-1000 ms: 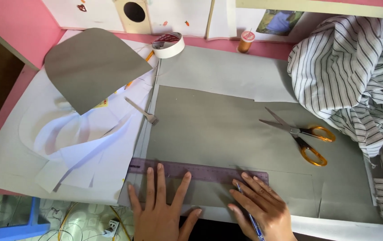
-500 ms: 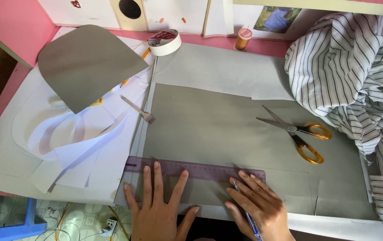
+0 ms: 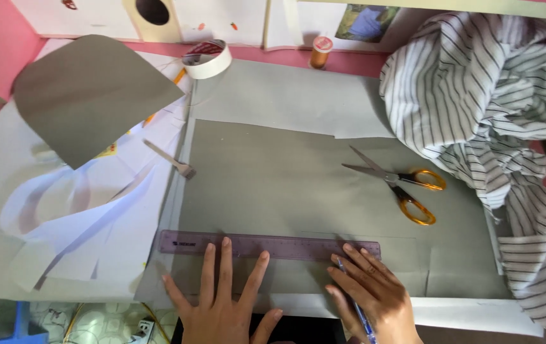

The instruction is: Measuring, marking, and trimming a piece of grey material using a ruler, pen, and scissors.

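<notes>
The left hand (image 3: 222, 299) is lying flat with its fingers (image 3: 225, 255) spread and released, their tips pressing on the lower edge of the purple ruler (image 3: 266, 244). The ruler is lying crosswise on the grey sheet (image 3: 285, 185) near the front of the surface. The right hand (image 3: 375, 293) is grasping a blue pen (image 3: 357, 312), its fingers (image 3: 352, 251) touching the ruler's right end. Orange-handled scissors (image 3: 400, 185) are lying well apart, beside striped cloth (image 3: 496, 121).
</notes>
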